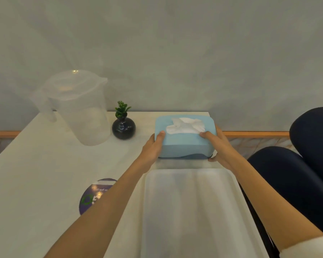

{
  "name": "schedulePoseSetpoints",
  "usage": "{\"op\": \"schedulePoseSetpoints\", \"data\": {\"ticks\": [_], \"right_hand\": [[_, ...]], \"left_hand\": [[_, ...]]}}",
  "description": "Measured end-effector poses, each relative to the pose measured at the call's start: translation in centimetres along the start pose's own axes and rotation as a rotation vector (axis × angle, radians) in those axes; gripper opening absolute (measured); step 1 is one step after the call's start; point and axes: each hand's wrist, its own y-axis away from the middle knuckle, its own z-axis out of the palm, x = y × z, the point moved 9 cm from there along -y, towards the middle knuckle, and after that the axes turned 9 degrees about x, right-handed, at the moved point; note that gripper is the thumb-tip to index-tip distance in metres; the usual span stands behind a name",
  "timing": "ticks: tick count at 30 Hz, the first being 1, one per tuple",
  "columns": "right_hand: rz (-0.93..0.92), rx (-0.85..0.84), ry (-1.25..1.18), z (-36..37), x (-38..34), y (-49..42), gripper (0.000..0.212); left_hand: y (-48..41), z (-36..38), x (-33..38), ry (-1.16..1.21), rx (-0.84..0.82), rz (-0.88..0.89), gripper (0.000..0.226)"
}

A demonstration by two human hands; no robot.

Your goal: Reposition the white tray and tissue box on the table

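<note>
Head view: a clear jug (78, 108) stands at the table's (35, 174) far left, a small plant (123, 125) in a dark vase beside it, a round purple sticker (93, 196) nearer. The left hand (153, 148) and right hand (219, 148) clasp the blue tissue box (185, 140) by its ends, thumbs on top, at the far right edge. The white tray (190, 211) lies just in front of the box.
</note>
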Motion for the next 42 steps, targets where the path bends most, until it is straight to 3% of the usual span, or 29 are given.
{"op": "schedulePoseSetpoints", "data": {"ticks": [9, 32, 38, 42], "right_hand": [[0.093, 0.005, 0.033, -0.4, 0.9, -5.4, 0.058], [0.076, -0.046, 0.027, 0.0, -1.5, -12.1, 0.051], [0.086, -0.009, 0.107, -0.4, -1.9, -11.3, 0.065], [-0.068, 0.117, 0.211, -1.4, -4.0, -10.6, 0.086]], "left_hand": [[-4.8, 2.3, -0.1, -0.036, 0.021, -0.033, 0.066], [-11.3, 4.7, 2.4, -0.064, 0.097, -0.037, 0.072], [-10.2, 3.9, 3.6, -0.137, 0.151, 0.009, 0.070], [-8.4, 2.5, 5.3, -0.287, 0.210, 0.128, 0.070]]}}
